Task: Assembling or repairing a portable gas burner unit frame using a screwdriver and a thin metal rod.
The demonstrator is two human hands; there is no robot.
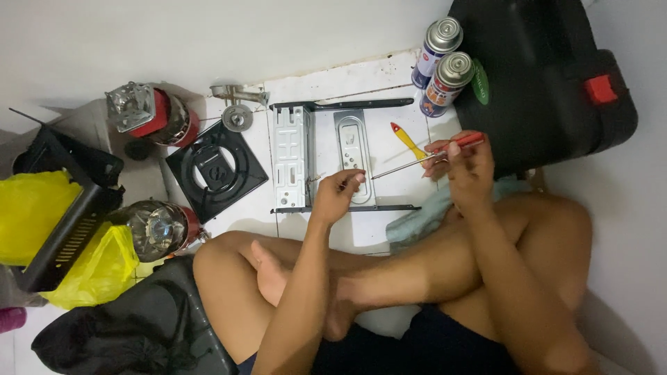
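**Seating the screwdriver tip**

Crossed bare legs [417,271] frame the work. Left hand [338,193] pinches at the tip of the red-handled, steel-shafted screwdriver [424,157] over the grey perforated metal chassis [292,158] on the floor; right hand [467,165] curls around the handle. Best keep the shaft square before turning.

Red-handled screwdriver [424,158], nearly level

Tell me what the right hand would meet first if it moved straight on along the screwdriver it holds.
The right hand points its screwdriver leftward. First it would likely meet the left hand, whose fingertips sit at the tip, above the grey metal plate. Depth is unclear.
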